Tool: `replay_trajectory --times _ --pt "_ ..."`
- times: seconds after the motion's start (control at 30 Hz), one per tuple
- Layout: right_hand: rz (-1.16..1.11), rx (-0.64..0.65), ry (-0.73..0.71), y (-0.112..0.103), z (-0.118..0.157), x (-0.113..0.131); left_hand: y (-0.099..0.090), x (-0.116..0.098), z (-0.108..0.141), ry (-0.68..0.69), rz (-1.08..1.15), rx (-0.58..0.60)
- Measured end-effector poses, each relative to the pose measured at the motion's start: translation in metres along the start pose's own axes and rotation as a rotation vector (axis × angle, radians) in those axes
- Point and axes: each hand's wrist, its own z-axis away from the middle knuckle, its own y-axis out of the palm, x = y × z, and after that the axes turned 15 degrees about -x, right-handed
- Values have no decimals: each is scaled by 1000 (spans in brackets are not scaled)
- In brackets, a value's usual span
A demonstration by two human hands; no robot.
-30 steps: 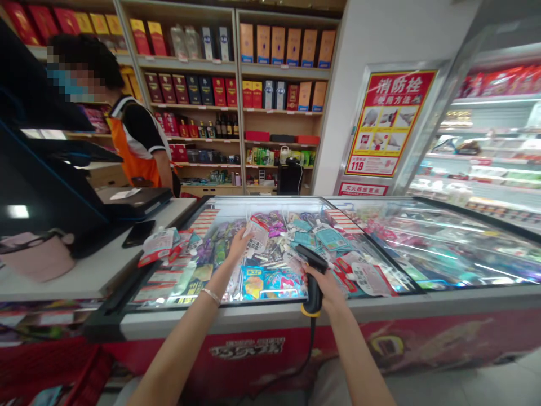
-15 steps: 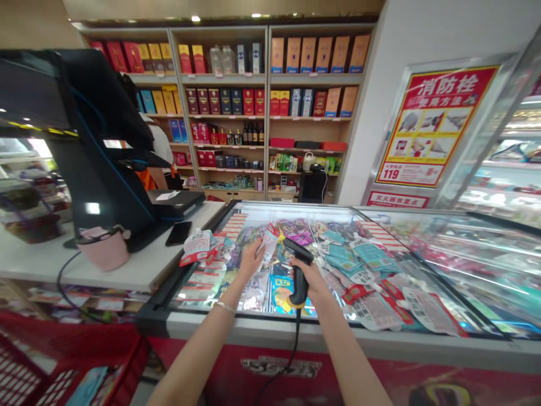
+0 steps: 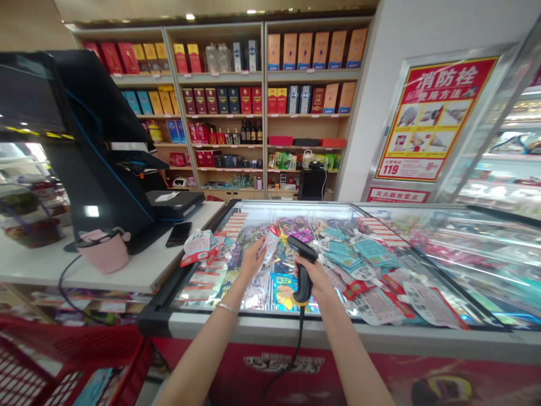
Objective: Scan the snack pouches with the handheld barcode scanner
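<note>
My left hand (image 3: 252, 261) pinches a white and red sachet (image 3: 270, 241) by its lower end, above a glass-topped freezer (image 3: 296, 321) full of colourful packets. My right hand (image 3: 311, 276) grips a black corded barcode scanner (image 3: 302, 276) with a yellow collar, its head tilted toward the sachet and a small gap between them. The scanner's black cable (image 3: 296, 349) hangs down over the freezer's front. A bracelet circles my left wrist (image 3: 228, 308).
A white counter (image 3: 127, 270) on the left holds a black checkout terminal, a phone and a pink bag. A red shopping basket (image 3: 76, 361) sits at lower left. Shelves of boxed liquor stand behind, with a fire-hydrant poster (image 3: 435, 118) on the right.
The view has swung left and settled, and the orange-aproned co-worker has left the frame. My hands have come closer together, with the scanner lifted nearer the sachet.
</note>
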Motion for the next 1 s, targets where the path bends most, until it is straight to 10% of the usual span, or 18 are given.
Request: replay_trajectory --times 0.33,0.67,1.0 --pt "31 -14 12 -2 8 0 -7 -7 -5 8 -45 -68" --pt "49 115 73 43 11 -23 -94 6 -47 -186 -250 -593" --pt "21 235 345 94 1 -69 -138 56 -45 -30 -829 -568"
